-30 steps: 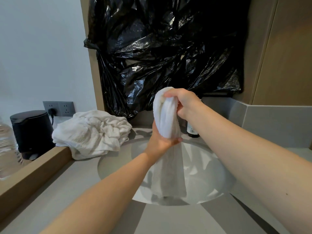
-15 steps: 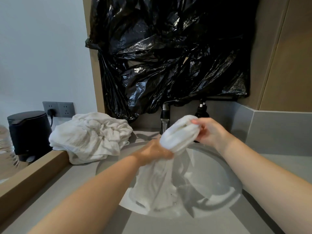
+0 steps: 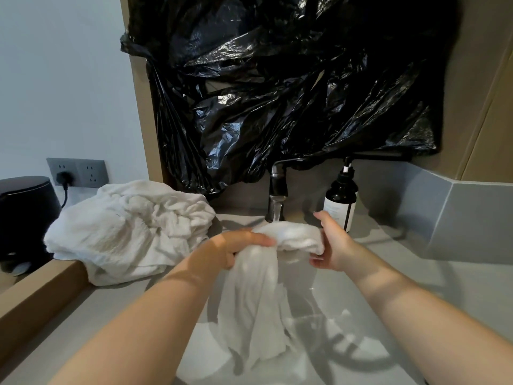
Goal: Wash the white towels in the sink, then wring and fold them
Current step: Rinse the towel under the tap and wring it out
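Note:
A wet white towel [image 3: 258, 295] hangs over the white sink basin [image 3: 361, 354]. Its upper end is bunched into a thick roll just below the tap [image 3: 277, 190]. My left hand [image 3: 233, 248] grips the roll at its left end, fingers curled round it. At the roll's right end my right hand [image 3: 330, 243] holds the cloth, thumb on top and fingers beneath. The loose tail drops into the basin. More white towels [image 3: 127, 229] lie in a crumpled heap on the counter to the left of the sink.
A dark soap bottle [image 3: 340, 204] stands right of the tap. Black plastic sheeting [image 3: 277, 87] covers the wall above. A black kettle [image 3: 25, 218] is plugged into a wall socket [image 3: 75, 173] at far left, behind a wooden ledge [image 3: 39, 295]. Grey counter [image 3: 458, 276] surrounds the basin.
Both hands have lowered the towel from chest height to just under the tap. The roll has turned from upright to lying sideways between them.

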Tool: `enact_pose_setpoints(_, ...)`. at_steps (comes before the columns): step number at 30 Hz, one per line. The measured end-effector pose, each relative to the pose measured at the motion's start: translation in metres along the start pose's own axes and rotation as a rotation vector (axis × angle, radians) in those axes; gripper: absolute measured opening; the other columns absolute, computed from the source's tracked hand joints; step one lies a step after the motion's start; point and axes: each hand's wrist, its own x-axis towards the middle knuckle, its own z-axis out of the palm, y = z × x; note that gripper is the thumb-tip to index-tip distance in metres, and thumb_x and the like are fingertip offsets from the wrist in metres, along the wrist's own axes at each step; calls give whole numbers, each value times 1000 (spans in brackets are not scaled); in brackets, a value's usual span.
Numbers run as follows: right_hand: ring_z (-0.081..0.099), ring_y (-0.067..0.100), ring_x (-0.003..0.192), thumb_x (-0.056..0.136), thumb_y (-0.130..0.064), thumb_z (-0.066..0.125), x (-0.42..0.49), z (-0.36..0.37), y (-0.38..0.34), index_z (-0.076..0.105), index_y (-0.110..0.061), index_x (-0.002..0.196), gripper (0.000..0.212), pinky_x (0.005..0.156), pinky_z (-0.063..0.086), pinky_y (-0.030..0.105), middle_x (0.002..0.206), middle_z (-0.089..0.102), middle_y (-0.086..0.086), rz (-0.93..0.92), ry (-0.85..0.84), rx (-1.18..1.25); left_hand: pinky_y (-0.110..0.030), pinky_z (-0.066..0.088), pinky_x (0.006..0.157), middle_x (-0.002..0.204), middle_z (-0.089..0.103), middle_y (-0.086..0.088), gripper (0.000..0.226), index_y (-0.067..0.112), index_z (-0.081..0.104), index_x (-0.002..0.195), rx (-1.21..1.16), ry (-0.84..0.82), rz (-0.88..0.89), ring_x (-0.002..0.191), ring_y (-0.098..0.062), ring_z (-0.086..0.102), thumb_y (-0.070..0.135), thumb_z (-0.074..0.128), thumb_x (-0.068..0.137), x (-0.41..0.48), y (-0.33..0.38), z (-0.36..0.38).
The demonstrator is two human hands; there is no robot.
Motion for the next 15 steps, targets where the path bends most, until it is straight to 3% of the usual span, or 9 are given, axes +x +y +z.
enact_pose_setpoints(2, 60, 28, 73, 88, -53, 51, 4, 7, -3, 56, -11, 84, 42, 84, 50, 49, 77, 62, 8, -4, 0, 4, -45, 52, 97, 114, 72, -10, 75, 20, 59, 128, -15, -5, 86, 107, -26, 68, 40, 87, 62, 1, 0, -2)
enact_pose_setpoints(4, 59, 31, 76, 92, -54, 48, 5, 19, 0, 55, -8, 86, 46, 95, 42, 57, 81, 63, 11, 24, -8, -1, -47, 50, 100, 118, 70, -10, 89, 21, 56, 132, -47, 15, 118, 110, -27, 67, 53, 87, 55, 8, -5, -4)
enact_pose_setpoints(7, 65, 30, 78, 92, -54, 50, 3, 39, 16, 59, -11, 94, 45, 88, 51, 53, 86, 68, 13, -8, -19, 25, -49, 46, 104, 116, 71, -10, 105, 18, 62, 126, -131, 85, 107, 111, -30, 66, 72, 86, 40, 14, -17, -3)
enact_pose_setpoints(9, 65, 27, 74, 90, -46, 56, 10, 47, 25, 61, -8, 93, 38, 82, 54, 39, 79, 68, 9, -130, 110, -34, -46, 46, 104, 116, 71, -10, 103, 16, 65, 122, -159, 97, 135, 111, -27, 66, 74, 84, 39, 13, -21, 0)
enact_pose_setpoints(11, 51, 23, 59, 90, -33, 57, 9, 51, 26, 51, -9, 71, 31, 65, 45, 28, 60, 53, 4, -281, 255, -110, -35, 52, 94, 112, 72, -9, 77, 15, 68, 116, -175, 102, 157, 103, -21, 68, 69, 77, 62, 9, -20, 3)
enact_pose_setpoints(13, 39, 24, 52, 89, -23, 54, 9, 50, 22, 39, -12, 59, 35, 52, 35, 27, 50, 41, 1, -395, 310, -158, -27, 52, 81, 105, 73, -7, 49, 15, 69, 111, -191, 95, 169, 96, -17, 69, 56, 65, 85, 5, -18, 8)
enact_pose_setpoints(15, 33, 21, 47, 88, -17, 53, 12, 46, 21, 35, -13, 50, 43, 48, 31, 28, 37, 33, -7, -499, 326, -233, -30, 53, 85, 108, 73, -8, 44, 12, 69, 114, -240, 78, 181, 102, -20, 69, 49, 58, 92, 4, -18, 13)
